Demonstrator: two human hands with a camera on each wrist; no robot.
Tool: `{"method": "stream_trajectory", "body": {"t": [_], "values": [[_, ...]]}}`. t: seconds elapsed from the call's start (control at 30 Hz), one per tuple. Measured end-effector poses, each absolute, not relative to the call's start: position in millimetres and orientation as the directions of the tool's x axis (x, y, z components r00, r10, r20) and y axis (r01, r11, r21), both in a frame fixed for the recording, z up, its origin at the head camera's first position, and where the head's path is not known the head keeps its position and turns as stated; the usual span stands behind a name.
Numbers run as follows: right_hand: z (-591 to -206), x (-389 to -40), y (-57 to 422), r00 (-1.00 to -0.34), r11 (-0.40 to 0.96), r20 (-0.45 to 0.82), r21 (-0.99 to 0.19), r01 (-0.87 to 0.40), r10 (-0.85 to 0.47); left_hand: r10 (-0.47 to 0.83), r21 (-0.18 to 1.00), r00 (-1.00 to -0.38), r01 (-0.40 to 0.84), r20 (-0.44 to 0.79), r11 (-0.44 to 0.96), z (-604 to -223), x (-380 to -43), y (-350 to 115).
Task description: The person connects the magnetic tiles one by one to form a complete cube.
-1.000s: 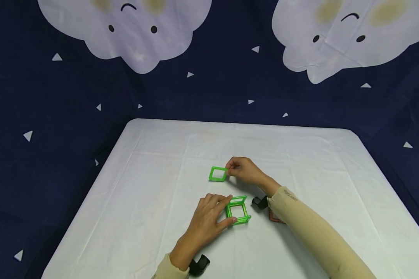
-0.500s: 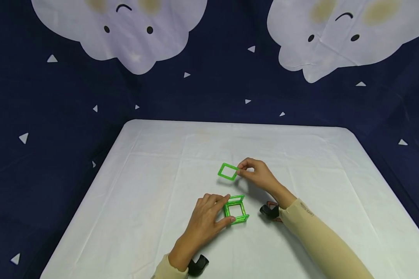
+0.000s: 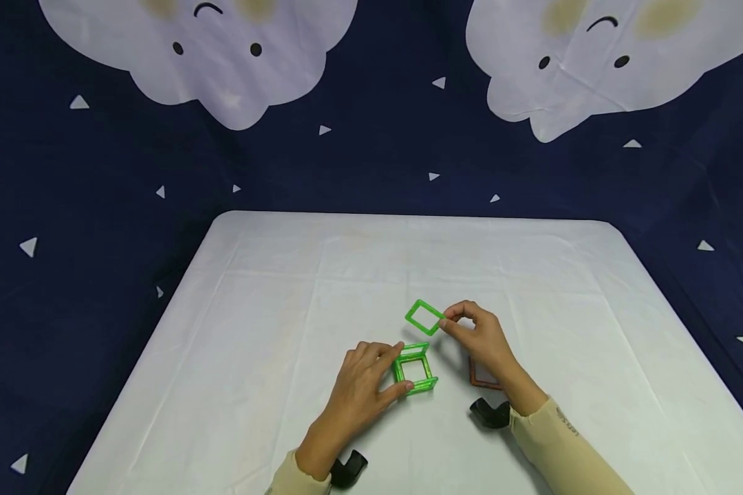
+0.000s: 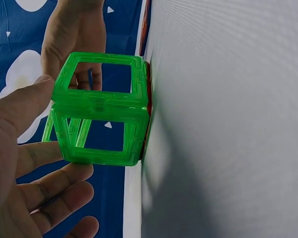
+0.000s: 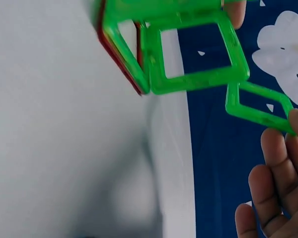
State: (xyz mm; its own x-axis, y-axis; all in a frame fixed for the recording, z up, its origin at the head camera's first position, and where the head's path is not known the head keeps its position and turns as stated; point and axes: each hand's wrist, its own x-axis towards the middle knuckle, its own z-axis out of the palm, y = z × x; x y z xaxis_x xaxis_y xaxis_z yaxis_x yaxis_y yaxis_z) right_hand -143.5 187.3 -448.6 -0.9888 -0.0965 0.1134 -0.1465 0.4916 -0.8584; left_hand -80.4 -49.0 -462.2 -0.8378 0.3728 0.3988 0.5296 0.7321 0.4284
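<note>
A box-like shape of green see-through magnetic tiles stands on the white table, with a red tile under it against the cloth. My left hand holds the box from the left, index finger at its far corner and thumb at its near side. Up and to the right, my right hand pinches a single green square tile by one corner between thumb and fingertips. In the right wrist view this loose tile appears beside the box's upper edge, overlapping it slightly.
A reddish-brown square tile lies on the table, partly covered by my right wrist. Black wrist mounts stick out under both sleeves. The white tablecloth reaches back to a dark blue curtain with cloud prints.
My right hand has drawn the single green tile rightward and nearer, turning it cornerwise. More of the reddish-brown tile has come into sight. The left hand keeps its hold on the box.
</note>
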Motion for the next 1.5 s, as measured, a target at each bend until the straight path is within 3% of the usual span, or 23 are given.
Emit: {"method": "stream_trajectory", "body": {"t": [0.23, 0.47, 0.73, 0.97, 1.2, 1.5], "values": [[-454, -123, 187, -0.988, 0.485, 0.156, -0.863, -0.144, -0.016, 0.363, 0.422, -0.837, 0.526, 0.409, 0.738, -462, -80, -49], [-455, -105, 185, -0.999, 0.340, 0.045, -0.940, -0.036, 0.019, 0.356, 0.407, -0.843, 0.513, 0.403, 0.755, -461, -79, -48], [-469, -88, 178, -0.959, 0.517, 0.250, -0.843, -0.147, 0.136, 0.352, 0.399, -0.840, 0.514, 0.412, 0.759, -462, -79, -48], [-472, -83, 177, -0.953, 0.518, 0.226, -0.850, -0.092, 0.202, 0.358, 0.409, -0.837, 0.523, 0.414, 0.748, -462, -80, -48], [-473, -84, 177, -0.940, 0.539, 0.279, -0.832, -0.134, 0.197, 0.357, 0.407, -0.817, 0.546, 0.453, 0.732, -461, -84, -47], [-472, -82, 177, -0.945, 0.540, 0.262, -0.833, -0.118, 0.198, 0.263, 0.447, -0.814, 0.520, 0.519, 0.728, -461, -94, -40]]}}
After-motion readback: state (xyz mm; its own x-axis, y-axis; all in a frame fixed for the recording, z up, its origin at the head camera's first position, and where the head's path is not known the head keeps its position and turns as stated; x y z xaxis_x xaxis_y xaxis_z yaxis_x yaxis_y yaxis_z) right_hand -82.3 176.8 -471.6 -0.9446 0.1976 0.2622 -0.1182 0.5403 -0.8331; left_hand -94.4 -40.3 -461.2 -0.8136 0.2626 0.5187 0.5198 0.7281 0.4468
